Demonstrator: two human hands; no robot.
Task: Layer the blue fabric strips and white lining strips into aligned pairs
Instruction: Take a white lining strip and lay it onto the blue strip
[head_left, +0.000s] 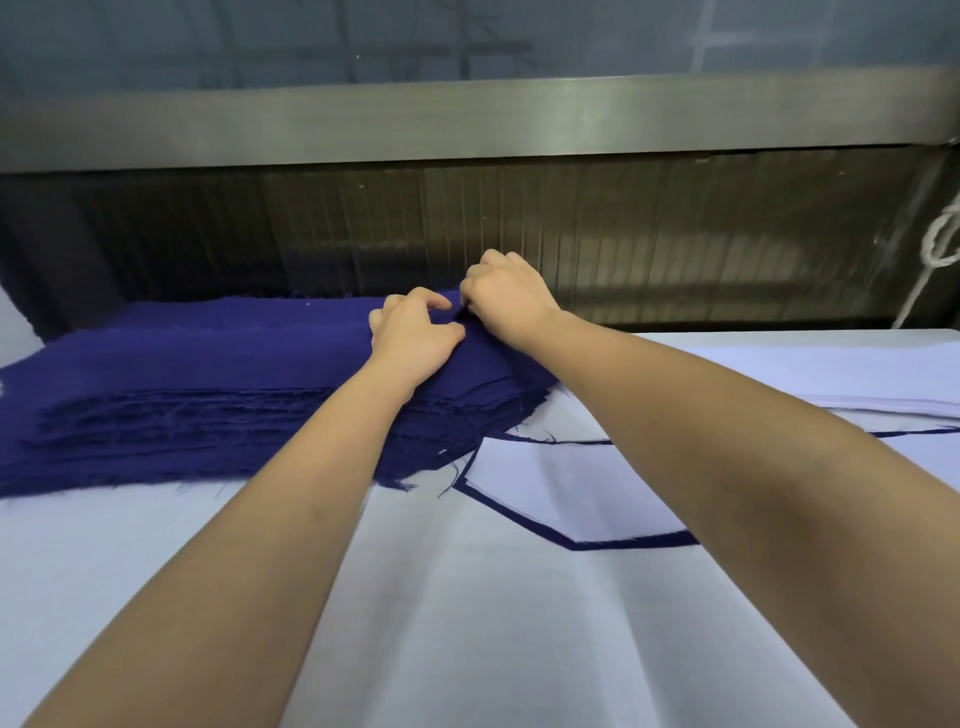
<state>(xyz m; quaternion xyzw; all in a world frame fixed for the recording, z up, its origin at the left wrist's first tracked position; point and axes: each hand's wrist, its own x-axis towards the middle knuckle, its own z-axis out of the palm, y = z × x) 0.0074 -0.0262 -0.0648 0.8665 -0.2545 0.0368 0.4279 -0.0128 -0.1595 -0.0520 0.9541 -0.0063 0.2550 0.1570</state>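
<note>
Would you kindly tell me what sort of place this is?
Probably a garment workshop: a thick stack of frayed blue fabric strips, white lining laid over blue on a wide table.

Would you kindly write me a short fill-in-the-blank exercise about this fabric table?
1. The left hand and right hand meet on a stack of ____ strips.
2. The layered pair lies to the stack's ____ side.
3. Its top layer is ____ lining.
Missing words: blue, right, white.
</note>
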